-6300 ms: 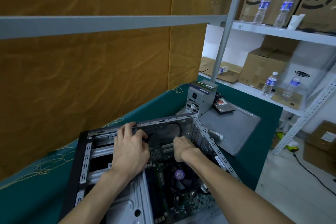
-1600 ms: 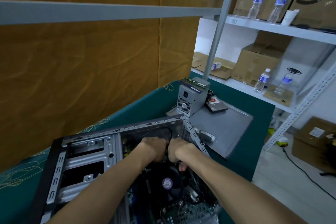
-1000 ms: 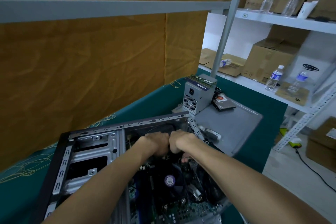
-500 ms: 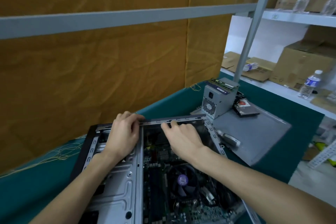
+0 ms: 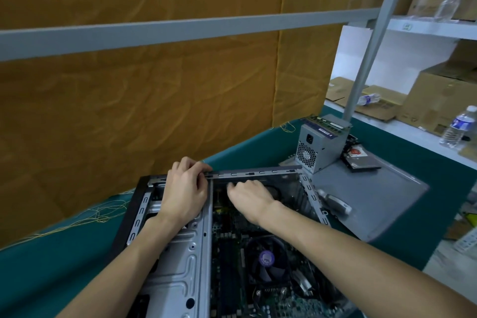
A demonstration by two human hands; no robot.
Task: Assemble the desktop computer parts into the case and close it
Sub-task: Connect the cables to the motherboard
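Looking down from my head, the open case point(image 5: 180, 261) lies on its side across the lower middle of the frame on the green table point(image 5: 51, 261), its fan point(image 5: 267, 258) low and centre. My left hand point(image 5: 184, 195) curls its fingers over the case's far rim, while my right hand point(image 5: 249, 195) reaches inside just beside it, fingers curled, though I cannot tell what they hold. At the right, the power supply point(image 5: 320, 147) stands on the side panel point(image 5: 366, 196), a drive point(image 5: 361, 160) beside it.
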